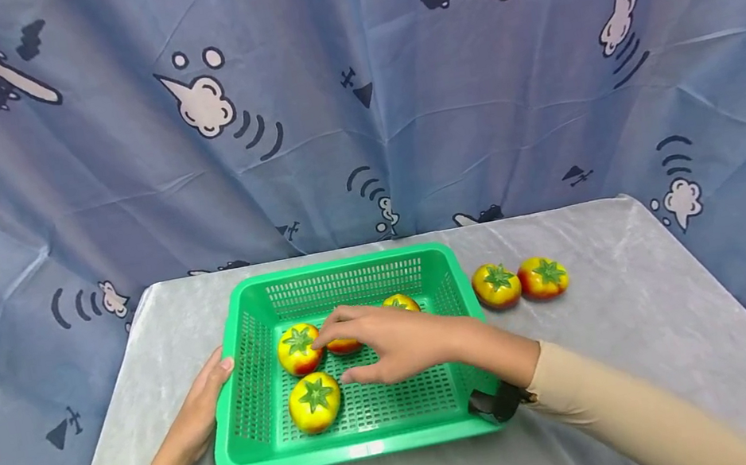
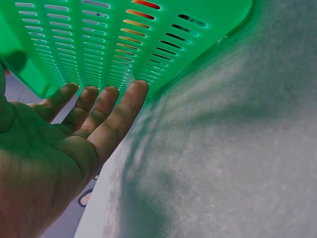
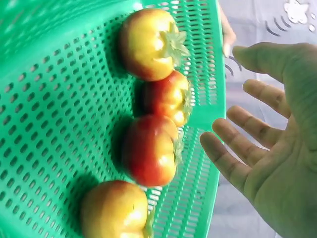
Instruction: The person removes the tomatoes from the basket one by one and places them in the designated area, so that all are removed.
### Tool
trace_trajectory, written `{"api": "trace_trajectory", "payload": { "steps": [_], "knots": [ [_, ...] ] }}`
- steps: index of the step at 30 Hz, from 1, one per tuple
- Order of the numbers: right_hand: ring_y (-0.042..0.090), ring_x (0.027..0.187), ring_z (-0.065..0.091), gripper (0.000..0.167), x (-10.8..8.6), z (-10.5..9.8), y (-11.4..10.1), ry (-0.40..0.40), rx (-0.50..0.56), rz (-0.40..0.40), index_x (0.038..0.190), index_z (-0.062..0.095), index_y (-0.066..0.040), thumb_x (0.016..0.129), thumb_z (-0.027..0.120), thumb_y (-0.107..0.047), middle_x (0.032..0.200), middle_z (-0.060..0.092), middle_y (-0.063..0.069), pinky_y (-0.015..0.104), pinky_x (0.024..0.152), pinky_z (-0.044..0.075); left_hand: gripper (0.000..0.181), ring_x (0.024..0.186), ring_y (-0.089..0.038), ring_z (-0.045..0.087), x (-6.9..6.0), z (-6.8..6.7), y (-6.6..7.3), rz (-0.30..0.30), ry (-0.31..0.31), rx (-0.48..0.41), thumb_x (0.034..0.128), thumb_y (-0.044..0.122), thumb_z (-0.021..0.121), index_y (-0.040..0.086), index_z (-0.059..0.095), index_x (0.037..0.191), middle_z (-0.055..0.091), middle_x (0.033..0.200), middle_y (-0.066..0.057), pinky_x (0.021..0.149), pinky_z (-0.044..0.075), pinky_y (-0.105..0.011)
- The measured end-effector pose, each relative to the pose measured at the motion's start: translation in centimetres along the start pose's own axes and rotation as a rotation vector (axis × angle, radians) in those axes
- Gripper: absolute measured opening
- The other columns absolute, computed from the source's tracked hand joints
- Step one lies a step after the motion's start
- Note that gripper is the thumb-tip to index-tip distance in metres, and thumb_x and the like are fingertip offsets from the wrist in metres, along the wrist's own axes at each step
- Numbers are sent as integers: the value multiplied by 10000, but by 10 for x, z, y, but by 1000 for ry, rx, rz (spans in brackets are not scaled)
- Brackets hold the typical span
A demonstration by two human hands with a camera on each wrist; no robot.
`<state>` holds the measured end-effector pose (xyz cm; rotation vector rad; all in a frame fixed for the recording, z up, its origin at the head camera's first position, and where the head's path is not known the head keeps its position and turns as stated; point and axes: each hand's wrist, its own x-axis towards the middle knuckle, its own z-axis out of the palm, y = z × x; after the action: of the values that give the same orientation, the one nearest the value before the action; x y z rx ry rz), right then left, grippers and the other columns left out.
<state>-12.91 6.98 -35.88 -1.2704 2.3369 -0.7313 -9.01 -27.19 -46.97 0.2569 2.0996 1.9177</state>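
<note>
My left hand (image 1: 200, 407) holds the left side of a green plastic basket (image 1: 362, 451), with its thumb on the rim. In the left wrist view its fingertips (image 2: 106, 94) touch the slotted outer wall. Above the inside of the basket hovers my right hand (image 1: 393, 342), its fingers apart and holding nothing. Several yellow-and-red tomatoes with green star-shaped tops lie in the basket. The front tomato (image 1: 315, 403) and the left one (image 1: 299, 349) are nearest the right fingertips. A third tomato (image 1: 344, 346) and one farther back (image 1: 401, 303) are partly hidden by that hand.
Two more tomatoes sit side by side on the table right of the basket, one nearer the basket (image 1: 497, 285) and one farther right (image 1: 542, 277). A pale cloth covers the table (image 1: 612, 285). Behind it hangs a blue patterned curtain (image 1: 360, 146).
</note>
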Motion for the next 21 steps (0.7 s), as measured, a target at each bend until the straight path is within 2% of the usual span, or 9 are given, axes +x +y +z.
{"api": "trace_trajectory", "payload": {
  "steps": [6, 9, 16, 21],
  "knots": [
    [131, 1424, 519, 497, 19, 12, -5, -54, -90, -68, 1484, 598, -217, 1010, 733, -280, 1504, 571, -49, 279, 1208, 481, 651, 988, -188, 780, 1, 3, 0, -17, 23, 14, 1174, 364, 270, -46, 132, 1661, 601, 1287, -349, 855, 689, -403],
    [125, 1427, 520, 493, 28, 18, -8, -89, -129, -94, 1474, 607, -218, 1004, 741, -281, 1486, 577, -58, 251, 1215, 465, 650, 998, -185, 779, 1, 4, 1, -23, 27, 15, 1174, 360, 269, -50, 133, 1660, 581, 1315, -380, 863, 688, -398],
    [142, 1428, 527, 464, 40, 23, -15, -144, -203, -99, 1450, 638, -250, 1002, 743, -305, 1489, 591, -46, 283, 1240, 448, 655, 1006, -165, 775, 1, 5, 0, -32, 31, 13, 1172, 367, 270, -45, 133, 1662, 589, 1326, -362, 873, 685, -385],
    [126, 1395, 557, 466, 48, 24, -15, -180, -228, -113, 1431, 662, -236, 982, 773, -290, 1465, 611, -44, 255, 1200, 479, 653, 999, -170, 777, 1, 2, 0, -15, 11, 4, 1174, 352, 272, -61, 124, 1658, 681, 1249, -158, 868, 686, -388]
  ]
}}
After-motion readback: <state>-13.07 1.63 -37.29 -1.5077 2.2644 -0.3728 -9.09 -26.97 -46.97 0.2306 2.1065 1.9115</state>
